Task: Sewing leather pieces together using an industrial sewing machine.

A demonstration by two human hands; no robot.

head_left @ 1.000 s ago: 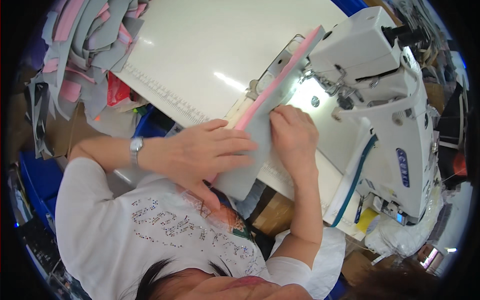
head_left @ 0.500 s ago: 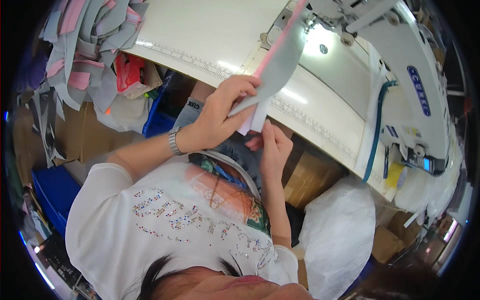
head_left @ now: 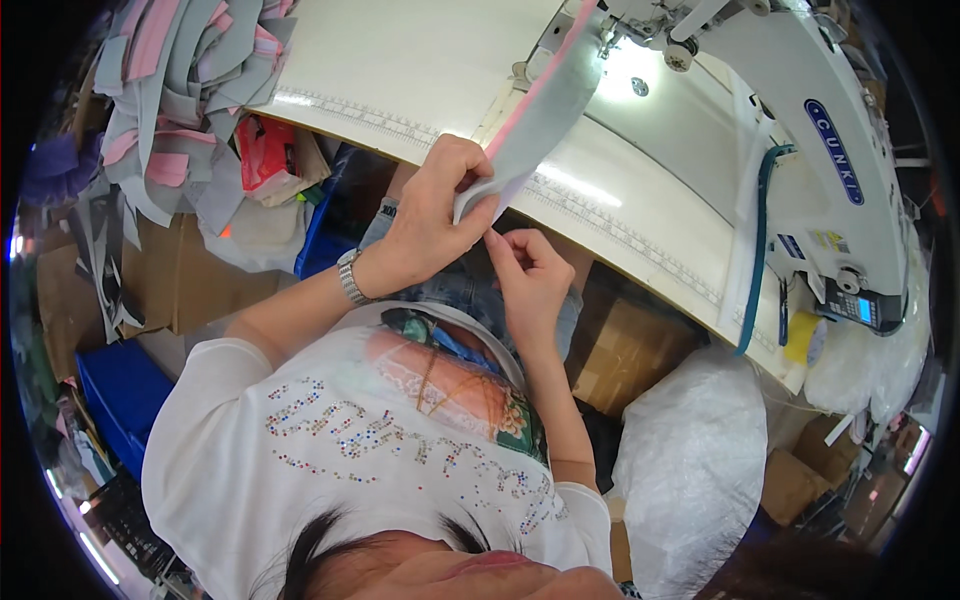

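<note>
A grey fabric strip with a pink edge (head_left: 550,115) runs from under the sewing machine's needle area (head_left: 612,40) down over the table's front edge. My left hand (head_left: 435,215), with a metal watch on its wrist, is closed round the near end of the strip, which folds over between thumb and fingers. Just below and to the right, my right hand (head_left: 535,285) has its fingers curled and its thumb tip against the strip's lower end beside my left thumb. The left hand partly hides that end.
The white sewing machine (head_left: 810,110) stands on a white table with a printed ruler (head_left: 630,230). Grey and pink cut pieces (head_left: 190,80) are heaped at the far left, beside a red packet (head_left: 265,155). A yellow tape roll (head_left: 803,337) is at right, above a white plastic bag (head_left: 690,460).
My left hand has shifted slightly left, bending the strip's near end over. My right hand has moved slightly left and up toward my left thumb; the hanging pale end is now mostly hidden.
</note>
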